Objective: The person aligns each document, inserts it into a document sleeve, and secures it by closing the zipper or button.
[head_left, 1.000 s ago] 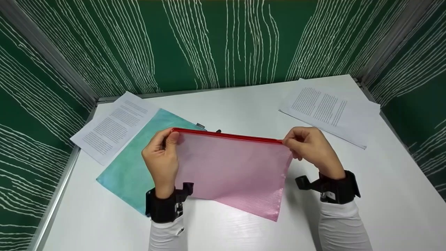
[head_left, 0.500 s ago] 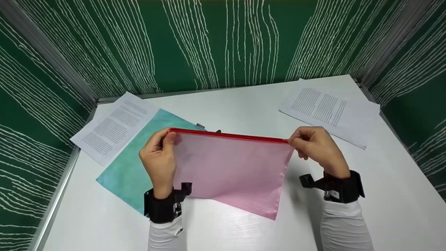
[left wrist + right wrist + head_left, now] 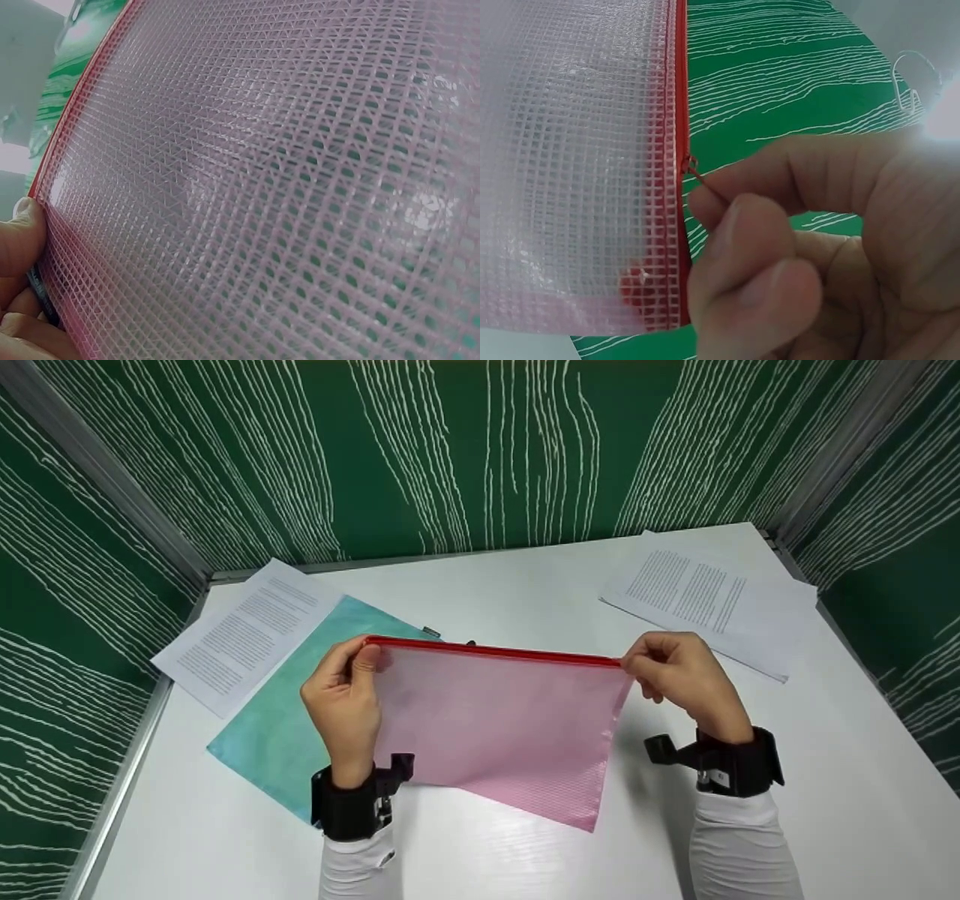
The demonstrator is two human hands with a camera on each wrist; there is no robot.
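A pink translucent mesh zipper pouch (image 3: 495, 720) with a red zipper (image 3: 495, 651) along its top edge hangs above the table. At the pouch's upper left corner, my left hand (image 3: 345, 705) pinches it between thumb and fingers. My right hand (image 3: 679, 679) is at the zipper's right end. The right wrist view shows that hand's thumb and fingers pinching the thin red zipper pull (image 3: 709, 187), with the slider (image 3: 688, 163) close beside them. Mesh (image 3: 247, 172) fills most of the left wrist view, the left thumb (image 3: 21, 236) pressed on its red edge.
Partly behind the pouch, a teal pouch (image 3: 285, 735) lies on the white table (image 3: 517, 592), a small dark tag (image 3: 431, 631) at its edge. Printed sheets (image 3: 247, 634) lie at the left, and more printed sheets (image 3: 712, 600) at the back right. Green white-streaked panels (image 3: 487, 450) surround the table.
My right hand has moved slightly right along the zipper to its end, and my left hand has shifted a little left. Over the last half second both have stayed almost still.
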